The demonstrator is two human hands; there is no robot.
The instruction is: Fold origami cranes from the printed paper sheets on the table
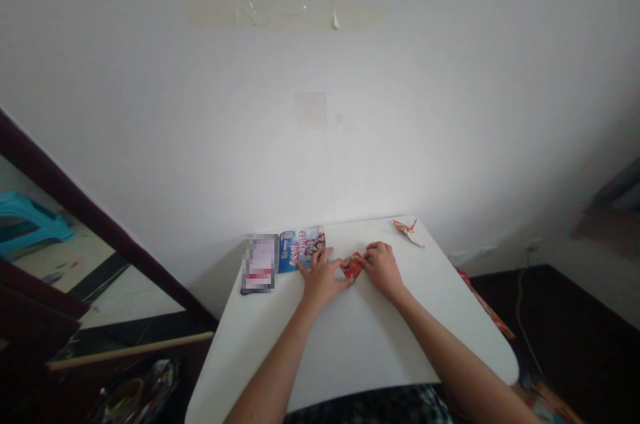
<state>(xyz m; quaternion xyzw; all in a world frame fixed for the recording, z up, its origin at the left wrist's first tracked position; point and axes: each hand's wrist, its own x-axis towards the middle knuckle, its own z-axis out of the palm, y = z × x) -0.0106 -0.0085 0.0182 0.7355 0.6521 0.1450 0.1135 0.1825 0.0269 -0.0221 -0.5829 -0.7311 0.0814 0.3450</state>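
A small piece of red patterned paper (353, 266) lies on the white table (360, 337), pinched from both sides. My left hand (321, 275) presses its left edge with curled fingers. My right hand (383, 267) grips its right edge, fingers bent over it. A folded paper crane (410, 232) in the same red pattern rests near the table's far right corner, apart from both hands.
A printed blue leaflet (300, 249) and a dark phone (260, 264) lie at the table's far left, just beyond my left hand. A white wall stands behind. A mirror with a dark frame (100, 224) leans at left. Dark floor and a cable lie at right.
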